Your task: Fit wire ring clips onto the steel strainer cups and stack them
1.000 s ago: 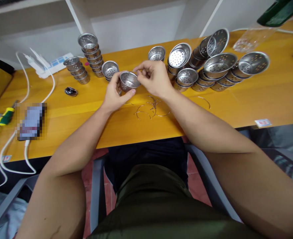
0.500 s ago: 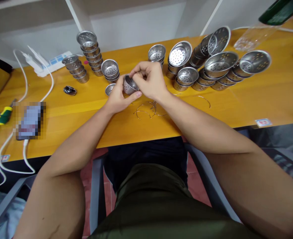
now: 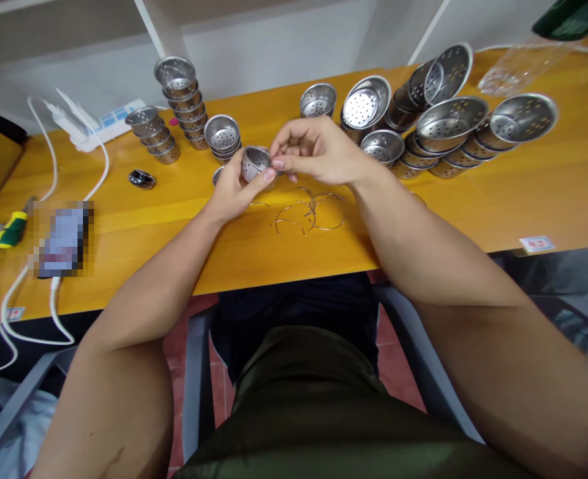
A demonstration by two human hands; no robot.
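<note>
A small perforated metal cup (image 3: 254,159) is held above the table, tilted so that its mouth shows. My left hand (image 3: 234,189) is closed around its left side, the thumb along the near side. At the cup's right edge, the thumb and fingers of my right hand (image 3: 316,153) are pinched together. What lies between them, if anything, is too small to make out. Below my hands several thin curved wires (image 3: 328,228) lie loose on the table. Just behind my left hand is a short stack of perforated cups (image 3: 223,135); another cup is partly hidden by that hand.
Taller cup stacks (image 3: 178,83) stand at the back left, and several leaning stacks (image 3: 451,123) at the right. A phone (image 3: 64,239) with white cables, a screwdriver (image 3: 12,229), a small dark shiny object (image 3: 141,179) and a power strip (image 3: 107,126) occupy the left.
My right hand has moved from over the cup's mouth to its right edge. The cup has turned, so more of its inside shows. My left hand keeps its hold.
</note>
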